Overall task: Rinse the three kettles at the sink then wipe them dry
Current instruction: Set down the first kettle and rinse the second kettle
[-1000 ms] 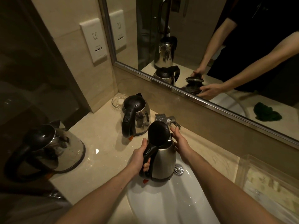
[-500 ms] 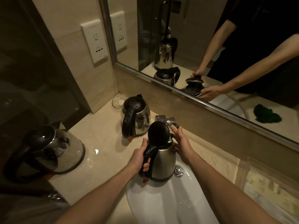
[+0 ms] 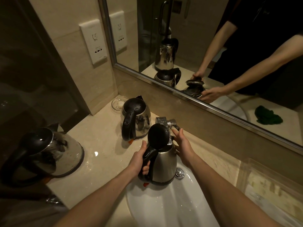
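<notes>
The left hand is clamped on the handle of a kettle over the sink; the right hand, fingers apart, touches its far side below the tap at twelve o'clock.

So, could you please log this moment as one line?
left hand: holds kettle handle | lid: open | kettle: over sink | right hand: at tap | other kettles: counter

No words, brand names or numbers can be read. The only sign is a small outline symbol on the white wall socket plate, up and to the left of both hands; faint lettering beneath the symbol is too small to make out.
</notes>
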A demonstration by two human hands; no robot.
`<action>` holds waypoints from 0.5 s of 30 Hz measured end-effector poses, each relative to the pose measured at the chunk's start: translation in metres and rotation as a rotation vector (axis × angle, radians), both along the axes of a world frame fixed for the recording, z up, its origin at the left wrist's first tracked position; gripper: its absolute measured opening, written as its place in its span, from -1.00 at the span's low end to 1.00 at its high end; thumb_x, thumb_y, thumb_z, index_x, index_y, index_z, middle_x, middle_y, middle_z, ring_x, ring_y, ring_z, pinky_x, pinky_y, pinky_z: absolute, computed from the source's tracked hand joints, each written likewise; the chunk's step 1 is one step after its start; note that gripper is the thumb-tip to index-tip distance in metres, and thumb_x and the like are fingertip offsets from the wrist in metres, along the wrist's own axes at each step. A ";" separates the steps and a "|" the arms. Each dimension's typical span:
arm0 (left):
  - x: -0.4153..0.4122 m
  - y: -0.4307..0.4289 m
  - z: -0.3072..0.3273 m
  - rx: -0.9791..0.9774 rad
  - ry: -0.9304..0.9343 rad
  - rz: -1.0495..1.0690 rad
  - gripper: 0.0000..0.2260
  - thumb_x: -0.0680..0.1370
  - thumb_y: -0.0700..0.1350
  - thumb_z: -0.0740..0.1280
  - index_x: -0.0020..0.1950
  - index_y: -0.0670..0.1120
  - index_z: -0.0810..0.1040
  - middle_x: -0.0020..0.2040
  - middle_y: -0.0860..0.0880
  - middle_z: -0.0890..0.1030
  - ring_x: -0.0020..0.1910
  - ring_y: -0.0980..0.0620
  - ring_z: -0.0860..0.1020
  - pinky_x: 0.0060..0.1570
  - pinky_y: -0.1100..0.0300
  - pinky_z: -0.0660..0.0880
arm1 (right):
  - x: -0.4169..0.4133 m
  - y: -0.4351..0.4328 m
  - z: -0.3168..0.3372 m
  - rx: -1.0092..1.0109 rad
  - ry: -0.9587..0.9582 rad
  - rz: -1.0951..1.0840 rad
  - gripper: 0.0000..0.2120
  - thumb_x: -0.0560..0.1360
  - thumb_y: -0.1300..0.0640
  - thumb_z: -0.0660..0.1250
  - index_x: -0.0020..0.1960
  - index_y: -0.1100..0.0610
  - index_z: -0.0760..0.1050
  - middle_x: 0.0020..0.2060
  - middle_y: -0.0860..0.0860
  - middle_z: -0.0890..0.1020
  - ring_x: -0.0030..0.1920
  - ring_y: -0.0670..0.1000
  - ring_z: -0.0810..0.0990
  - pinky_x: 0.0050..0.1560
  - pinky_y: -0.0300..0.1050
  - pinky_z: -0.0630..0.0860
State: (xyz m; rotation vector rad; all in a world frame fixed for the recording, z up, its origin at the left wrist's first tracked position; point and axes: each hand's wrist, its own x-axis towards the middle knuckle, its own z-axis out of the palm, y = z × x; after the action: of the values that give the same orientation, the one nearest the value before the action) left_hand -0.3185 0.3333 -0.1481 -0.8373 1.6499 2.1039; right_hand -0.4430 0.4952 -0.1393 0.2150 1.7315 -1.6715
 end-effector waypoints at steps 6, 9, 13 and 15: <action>0.001 0.000 0.002 0.014 -0.001 -0.006 -0.34 0.41 0.47 0.04 -0.52 -0.07 0.42 -0.56 -0.03 0.38 -0.61 0.03 0.34 -0.49 0.22 0.30 | 0.000 0.001 -0.004 -0.002 -0.002 0.001 -0.36 0.53 -0.42 -0.12 0.49 -0.16 0.27 0.53 0.05 0.22 0.52 0.23 0.12 0.50 0.24 0.00; 0.000 0.000 0.002 0.020 0.006 -0.015 -0.35 0.41 0.46 0.03 -0.54 -0.06 0.43 -0.56 -0.02 0.38 -0.61 0.04 0.34 -0.48 0.22 0.29 | -0.001 0.002 -0.004 0.008 -0.009 -0.002 -0.36 0.53 -0.42 -0.12 0.49 -0.17 0.27 0.53 0.04 0.22 0.52 0.24 0.12 0.50 0.25 0.01; -0.001 -0.001 -0.001 0.024 0.010 -0.028 -0.33 0.41 0.48 0.03 -0.51 -0.08 0.42 -0.56 -0.03 0.38 -0.61 0.03 0.34 -0.47 0.21 0.30 | -0.002 0.003 -0.002 0.013 -0.018 -0.007 -0.36 0.53 -0.41 -0.12 0.49 -0.16 0.28 0.53 0.04 0.22 0.52 0.23 0.13 0.50 0.24 0.01; -0.002 -0.001 -0.002 0.020 0.007 -0.033 -0.32 0.40 0.49 0.02 -0.50 -0.08 0.41 -0.56 -0.03 0.38 -0.60 0.03 0.34 -0.46 0.21 0.30 | -0.002 0.004 -0.002 0.013 -0.020 -0.013 -0.36 0.54 -0.41 -0.12 0.49 -0.15 0.27 0.53 0.03 0.21 0.52 0.23 0.14 0.50 0.23 0.01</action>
State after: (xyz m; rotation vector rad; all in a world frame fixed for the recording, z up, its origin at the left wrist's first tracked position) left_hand -0.3200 0.3326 -0.1501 -0.7918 1.6322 2.0994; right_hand -0.4452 0.4990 -0.1409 0.2487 1.7306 -1.6622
